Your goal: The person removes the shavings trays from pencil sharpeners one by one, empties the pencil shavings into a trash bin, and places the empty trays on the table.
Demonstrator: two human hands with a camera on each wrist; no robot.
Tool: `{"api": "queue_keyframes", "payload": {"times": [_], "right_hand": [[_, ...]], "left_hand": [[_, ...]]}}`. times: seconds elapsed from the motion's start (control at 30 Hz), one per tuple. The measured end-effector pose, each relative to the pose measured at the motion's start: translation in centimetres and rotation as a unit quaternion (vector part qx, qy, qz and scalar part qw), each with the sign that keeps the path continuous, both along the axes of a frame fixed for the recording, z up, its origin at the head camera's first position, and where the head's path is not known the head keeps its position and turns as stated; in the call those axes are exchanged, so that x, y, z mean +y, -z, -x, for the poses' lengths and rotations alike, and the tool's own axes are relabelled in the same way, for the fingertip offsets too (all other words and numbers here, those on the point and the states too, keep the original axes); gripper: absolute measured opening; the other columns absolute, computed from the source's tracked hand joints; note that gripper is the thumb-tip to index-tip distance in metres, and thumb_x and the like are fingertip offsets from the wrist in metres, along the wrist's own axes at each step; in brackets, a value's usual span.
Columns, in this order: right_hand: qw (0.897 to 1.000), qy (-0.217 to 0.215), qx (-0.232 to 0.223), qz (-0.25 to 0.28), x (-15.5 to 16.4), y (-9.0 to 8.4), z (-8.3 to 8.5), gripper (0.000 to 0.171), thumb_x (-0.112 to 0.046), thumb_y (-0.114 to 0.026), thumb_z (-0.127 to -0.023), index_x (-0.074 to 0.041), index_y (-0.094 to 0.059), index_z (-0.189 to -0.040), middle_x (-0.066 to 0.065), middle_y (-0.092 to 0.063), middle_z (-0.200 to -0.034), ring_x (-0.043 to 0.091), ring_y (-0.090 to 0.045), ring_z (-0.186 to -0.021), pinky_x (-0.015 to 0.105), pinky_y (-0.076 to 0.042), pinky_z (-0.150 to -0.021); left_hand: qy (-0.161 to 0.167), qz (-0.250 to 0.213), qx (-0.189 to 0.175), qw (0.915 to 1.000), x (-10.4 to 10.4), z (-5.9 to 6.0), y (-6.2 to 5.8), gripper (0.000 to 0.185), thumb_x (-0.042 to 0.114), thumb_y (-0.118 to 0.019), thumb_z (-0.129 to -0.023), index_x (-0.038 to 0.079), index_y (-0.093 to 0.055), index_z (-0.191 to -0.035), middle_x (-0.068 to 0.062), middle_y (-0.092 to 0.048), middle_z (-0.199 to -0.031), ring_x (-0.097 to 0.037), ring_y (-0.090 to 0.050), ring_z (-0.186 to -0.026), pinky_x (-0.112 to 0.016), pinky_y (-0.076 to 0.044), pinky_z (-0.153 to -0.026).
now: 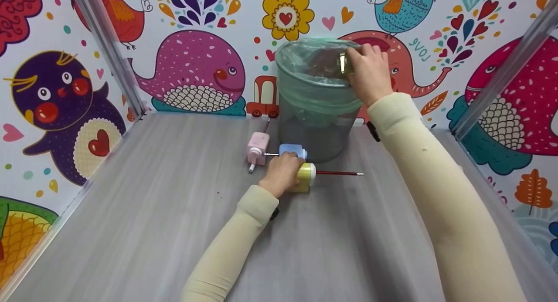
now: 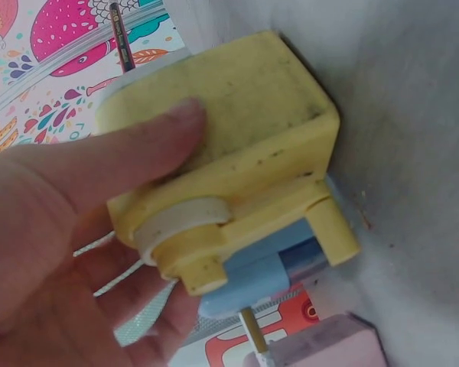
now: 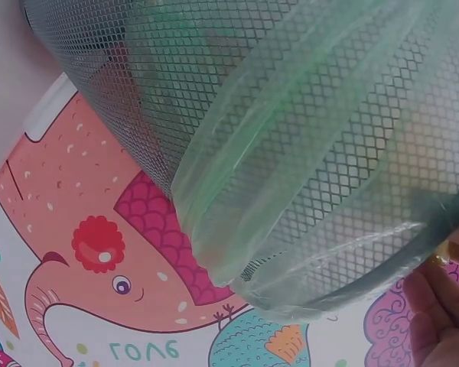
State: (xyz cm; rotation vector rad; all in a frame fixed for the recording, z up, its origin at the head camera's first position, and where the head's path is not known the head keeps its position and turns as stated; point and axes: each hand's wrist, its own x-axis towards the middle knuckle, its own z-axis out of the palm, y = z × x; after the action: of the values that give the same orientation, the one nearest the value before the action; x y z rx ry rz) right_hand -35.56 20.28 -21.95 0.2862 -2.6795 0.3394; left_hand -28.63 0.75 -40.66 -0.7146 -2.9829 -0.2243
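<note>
My left hand (image 1: 283,172) grips a yellow hand-crank pencil sharpener (image 1: 306,178), thumb laid across its body (image 2: 245,115) in the left wrist view. A dark red pencil (image 1: 338,173) sticks out of its white end. At the mesh bin's rim, my right hand (image 1: 371,71) holds a small, shiny, see-through yellowish container (image 1: 343,63) over the opening. In the right wrist view the bin mostly hides that container, and only part of the hand (image 3: 444,321) shows. Just beyond the yellow sharpener are a blue sharpener (image 1: 291,150) and a pink one (image 1: 258,146), both with pencils in them.
A grey wire-mesh bin (image 1: 320,140) lined with a green plastic bag (image 1: 322,97) stands at the back of the grey tabletop (image 1: 174,184). Printed cartoon panels (image 1: 200,71) enclose the back and sides, with metal posts (image 1: 109,49) at the corners.
</note>
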Motion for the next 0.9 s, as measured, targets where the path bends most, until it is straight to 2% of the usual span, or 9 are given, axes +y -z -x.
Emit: {"api": "queue_keyframes", "payload": {"times": [0.37,0.6,0.9], "right_hand": [[1.000,0.000,-0.016,-0.019,-0.10,-0.19,-0.02,0.060,-0.009,-0.065,-0.095,-0.006,-0.043,-0.151,0.025,-0.050,-0.139,0.039,-0.041,-0.131,0.054,-0.030,-0.116],[0.999,-0.002,-0.008,-0.052,-0.11,-0.45,0.04,0.056,-0.008,-0.067,-0.094,-0.003,-0.049,-0.146,0.027,-0.053,-0.135,0.042,-0.044,-0.128,0.056,-0.034,-0.112],[0.996,-0.009,-0.020,-0.081,-0.43,-0.63,0.09,0.050,-0.002,-0.058,-0.098,-0.003,-0.048,-0.147,0.028,-0.049,-0.142,0.044,-0.043,-0.131,0.058,-0.030,-0.119]], "left_hand": [[0.005,0.002,0.012,0.9999,-0.01,-0.08,0.05,0.039,0.021,-0.082,-0.081,0.011,-0.072,-0.117,-0.010,-0.070,-0.113,-0.027,-0.066,-0.105,-0.047,-0.056,-0.086],[0.009,0.015,0.024,0.9996,0.05,0.00,-0.08,0.040,0.022,-0.081,-0.080,0.011,-0.072,-0.117,-0.009,-0.071,-0.112,-0.027,-0.067,-0.105,-0.046,-0.056,-0.085],[0.011,0.021,0.015,0.9996,0.02,-0.03,-0.01,0.041,0.022,-0.081,-0.081,0.011,-0.071,-0.119,-0.009,-0.070,-0.114,-0.027,-0.066,-0.107,-0.046,-0.056,-0.087]]}}
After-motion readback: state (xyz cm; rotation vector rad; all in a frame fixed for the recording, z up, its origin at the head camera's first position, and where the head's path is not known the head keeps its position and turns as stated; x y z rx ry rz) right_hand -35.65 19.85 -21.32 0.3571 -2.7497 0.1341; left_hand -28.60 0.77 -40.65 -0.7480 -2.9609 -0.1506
